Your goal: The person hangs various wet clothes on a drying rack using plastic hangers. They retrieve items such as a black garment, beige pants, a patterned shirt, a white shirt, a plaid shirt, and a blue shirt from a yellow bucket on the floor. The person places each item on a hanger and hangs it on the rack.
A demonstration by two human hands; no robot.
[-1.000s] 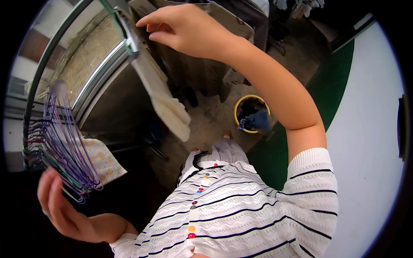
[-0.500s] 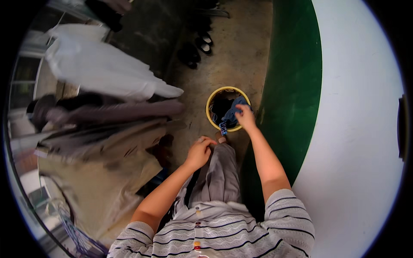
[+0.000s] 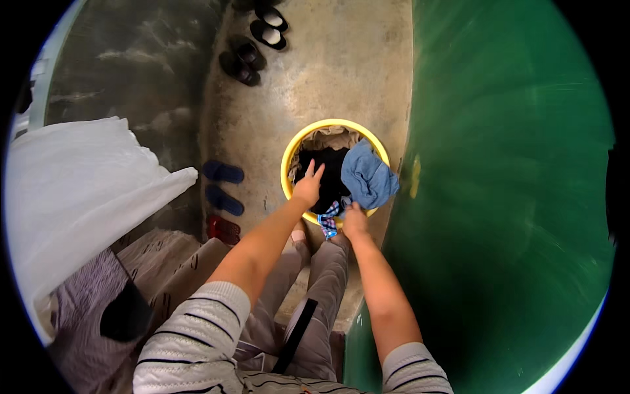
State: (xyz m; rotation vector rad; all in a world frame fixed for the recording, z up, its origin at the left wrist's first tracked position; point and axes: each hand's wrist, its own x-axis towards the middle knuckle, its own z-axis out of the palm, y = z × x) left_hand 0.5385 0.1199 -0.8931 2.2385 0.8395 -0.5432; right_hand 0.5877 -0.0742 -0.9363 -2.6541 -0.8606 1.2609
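A round yellow-rimmed tub [image 3: 287, 157] full of clothes stands on the floor before my feet. Inside lie black cloth [image 3: 328, 169] and, at the far edge, beige cloth [image 3: 335, 138]. A blue denim-like garment [image 3: 369, 176] is bunched over the right rim. Over the near rim hangs a blue plaid strip of cloth [image 3: 327, 222]. My left hand [image 3: 307, 189] is at the black cloth, its fingers apart. By the near right rim, my right hand [image 3: 355, 220] is closed beside the blue garment; a small greyish bit shows at its fingertips, too unclear to name.
White cloth [image 3: 85, 177] and greyish, patterned fabrics [image 3: 170, 262] hang at the left. Blue slippers [image 3: 224, 172], red slippers [image 3: 223, 229] and black shoes [image 3: 268, 34] line the left wall. A green wall [image 3: 485, 164] rises close on the right.
My view has tilted down and come closer to the tub. My left hand has moved from beside my leg into the tub. My right hand has shifted from atop the blue garment to the near rim.
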